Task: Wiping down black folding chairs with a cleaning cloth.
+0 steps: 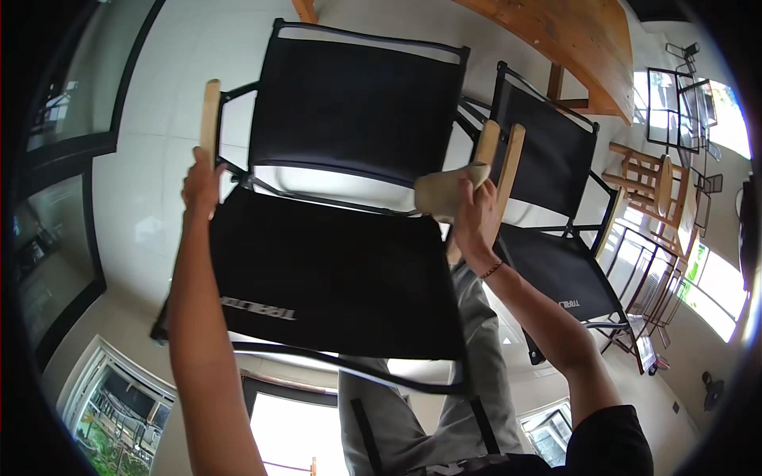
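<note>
A black fabric folding chair (339,273) with wooden armrests stands before me, its backrest towards the top of the view. My left hand (202,184) grips its left wooden armrest (210,113). My right hand (476,220), with a braided bracelet at the wrist, holds a beige cloth (443,193) at the right armrest (487,143). The hand hides the lower part of that armrest. Another armrest runs close beside it, belonging to a second black folding chair (559,273) on the right.
A wooden table (571,35) stands at the upper right. Wooden stools (655,184) and black metal racks (649,268) are further right. Dark-framed glass panels (59,238) line the left side. My legs in grey trousers (482,339) are close behind the near chair.
</note>
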The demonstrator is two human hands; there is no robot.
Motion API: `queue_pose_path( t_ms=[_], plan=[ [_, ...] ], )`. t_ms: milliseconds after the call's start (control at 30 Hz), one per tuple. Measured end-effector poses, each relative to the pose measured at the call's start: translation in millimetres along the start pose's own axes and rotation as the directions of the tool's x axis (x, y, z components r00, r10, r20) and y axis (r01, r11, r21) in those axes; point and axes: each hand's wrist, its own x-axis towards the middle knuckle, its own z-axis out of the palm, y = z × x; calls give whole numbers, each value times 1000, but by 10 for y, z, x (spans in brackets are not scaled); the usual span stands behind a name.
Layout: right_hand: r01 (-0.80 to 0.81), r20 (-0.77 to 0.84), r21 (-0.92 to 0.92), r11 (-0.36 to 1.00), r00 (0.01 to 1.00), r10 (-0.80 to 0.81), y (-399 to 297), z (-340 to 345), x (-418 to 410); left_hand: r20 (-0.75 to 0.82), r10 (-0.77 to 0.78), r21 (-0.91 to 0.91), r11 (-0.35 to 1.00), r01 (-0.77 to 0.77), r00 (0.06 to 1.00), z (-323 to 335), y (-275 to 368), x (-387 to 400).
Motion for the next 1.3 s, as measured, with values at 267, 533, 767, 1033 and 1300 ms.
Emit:
queue_pose_path(
  t_ms=[267, 533, 767, 1033, 1300],
  plan=[
    [-2, 279, 430, 903, 951, -131, -67, 701, -418, -197, 16, 325, 945, 50, 980, -231, -726, 761],
    [-183, 223, 841, 509, 975, -19, 765, 1015, 63, -171, 405, -120, 896, -427, 898, 76, 592, 624],
    [-509, 415, 858, 65, 764, 494, 690, 1220, 1141, -108, 667, -28, 740, -672, 738, 534, 2407, 714],
    [-365, 388, 289, 885, 890, 241, 379, 1982, 1556, -321, 453, -17, 875, -483, 832, 1442, 3306, 1235],
    [-378, 141, 359, 853, 926, 351, 698, 2034, 1681, -344, 399, -95, 886, -454, 850, 1629, 3374, 1229]
  ],
)
